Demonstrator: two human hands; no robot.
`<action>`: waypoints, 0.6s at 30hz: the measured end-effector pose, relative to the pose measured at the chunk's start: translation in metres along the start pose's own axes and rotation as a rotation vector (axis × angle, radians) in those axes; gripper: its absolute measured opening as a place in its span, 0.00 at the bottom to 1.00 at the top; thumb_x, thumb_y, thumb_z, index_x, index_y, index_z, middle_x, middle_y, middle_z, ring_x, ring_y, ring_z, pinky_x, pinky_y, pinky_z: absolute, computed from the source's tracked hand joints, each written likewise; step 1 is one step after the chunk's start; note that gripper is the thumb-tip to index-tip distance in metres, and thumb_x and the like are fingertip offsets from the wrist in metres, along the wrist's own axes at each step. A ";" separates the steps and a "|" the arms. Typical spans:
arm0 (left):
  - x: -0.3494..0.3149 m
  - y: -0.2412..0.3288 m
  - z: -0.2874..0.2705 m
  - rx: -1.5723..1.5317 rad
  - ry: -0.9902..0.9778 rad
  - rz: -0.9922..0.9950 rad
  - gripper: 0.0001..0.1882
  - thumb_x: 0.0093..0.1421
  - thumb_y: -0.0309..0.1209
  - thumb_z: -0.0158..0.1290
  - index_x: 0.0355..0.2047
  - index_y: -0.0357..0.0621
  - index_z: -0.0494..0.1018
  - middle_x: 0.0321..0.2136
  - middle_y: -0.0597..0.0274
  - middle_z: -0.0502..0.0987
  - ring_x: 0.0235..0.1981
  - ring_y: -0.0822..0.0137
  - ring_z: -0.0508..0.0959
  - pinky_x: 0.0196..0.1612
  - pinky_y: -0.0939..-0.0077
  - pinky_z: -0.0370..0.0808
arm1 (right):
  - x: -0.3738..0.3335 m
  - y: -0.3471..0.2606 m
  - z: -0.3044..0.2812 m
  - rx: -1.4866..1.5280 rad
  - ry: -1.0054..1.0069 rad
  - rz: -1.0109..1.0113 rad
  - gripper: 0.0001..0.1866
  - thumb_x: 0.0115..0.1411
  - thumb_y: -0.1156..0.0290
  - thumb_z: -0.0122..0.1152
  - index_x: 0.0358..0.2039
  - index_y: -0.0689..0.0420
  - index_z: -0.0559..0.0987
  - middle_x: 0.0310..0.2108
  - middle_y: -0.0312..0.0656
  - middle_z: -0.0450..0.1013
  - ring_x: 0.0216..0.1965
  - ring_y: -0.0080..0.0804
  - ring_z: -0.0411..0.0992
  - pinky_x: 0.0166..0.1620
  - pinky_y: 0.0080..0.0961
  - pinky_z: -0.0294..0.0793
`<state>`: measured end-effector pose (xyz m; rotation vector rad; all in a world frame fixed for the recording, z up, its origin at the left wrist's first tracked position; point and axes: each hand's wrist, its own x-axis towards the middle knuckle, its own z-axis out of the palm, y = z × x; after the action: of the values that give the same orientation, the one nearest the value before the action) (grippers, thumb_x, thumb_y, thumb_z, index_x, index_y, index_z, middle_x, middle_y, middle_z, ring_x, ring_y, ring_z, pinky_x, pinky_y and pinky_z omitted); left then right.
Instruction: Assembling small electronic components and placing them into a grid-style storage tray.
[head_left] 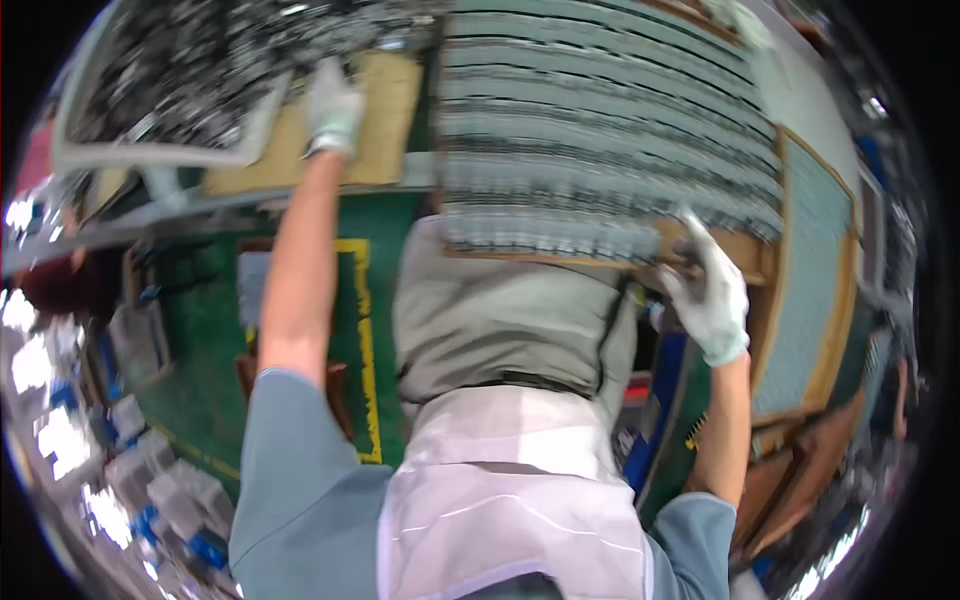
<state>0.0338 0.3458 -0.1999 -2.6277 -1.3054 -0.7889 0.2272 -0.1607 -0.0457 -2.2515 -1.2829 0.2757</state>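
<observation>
A wooden-edged board (762, 262) in front of me holds many rows of small grey metal parts (560, 170). At its near right corner is my right hand (715, 300), in a white glove. Its thumb and forefinger curl around something small and dark beside the end of the front row; the piece is too blurred to name. My left hand (335, 105), also gloved, reaches over a brown cardboard sheet (385, 120). Motion smears its fingers. Next to it lies a heap of dark, shiny small parts (190, 75) in a pale tray (165, 155).
Another wooden-framed board (810, 270) stands to the right, with brown panels (800, 480) below it. My lap (510, 320) is close under the main board. Yellow tape (368, 350) marks the green floor (200, 370). Clear plastic bins (180, 495) stand at lower left.
</observation>
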 end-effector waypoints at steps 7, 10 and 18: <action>-0.030 -0.011 -0.026 -0.509 -0.336 0.397 0.25 0.58 0.20 0.53 0.57 0.33 0.68 0.52 0.48 0.76 0.54 0.57 0.76 0.57 0.69 0.69 | -0.074 0.107 -0.101 -0.234 0.268 0.254 0.27 0.52 0.76 0.64 0.56 0.55 0.74 0.34 0.43 0.76 0.34 0.31 0.76 0.43 0.27 0.75; -0.026 -0.035 -0.006 -0.476 -0.400 0.465 0.23 0.61 0.24 0.51 0.57 0.34 0.68 0.51 0.46 0.76 0.51 0.55 0.77 0.56 0.70 0.70 | -0.132 0.215 -0.170 -0.162 0.581 0.494 0.21 0.54 0.70 0.61 0.50 0.57 0.78 0.32 0.40 0.78 0.33 0.28 0.76 0.41 0.24 0.75; -0.053 0.019 -0.037 -0.426 -0.207 0.041 0.22 0.58 0.31 0.56 0.53 0.37 0.74 0.46 0.48 0.79 0.48 0.57 0.79 0.52 0.68 0.73 | -0.156 0.370 -0.196 0.393 0.301 1.114 0.30 0.56 0.53 0.65 0.56 0.52 0.74 0.52 0.35 0.73 0.52 0.28 0.70 0.50 0.29 0.70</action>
<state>0.0069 0.2843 -0.1915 -3.1321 -1.2389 -0.8938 0.5005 -0.5112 -0.0925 -2.2859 0.2615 0.4893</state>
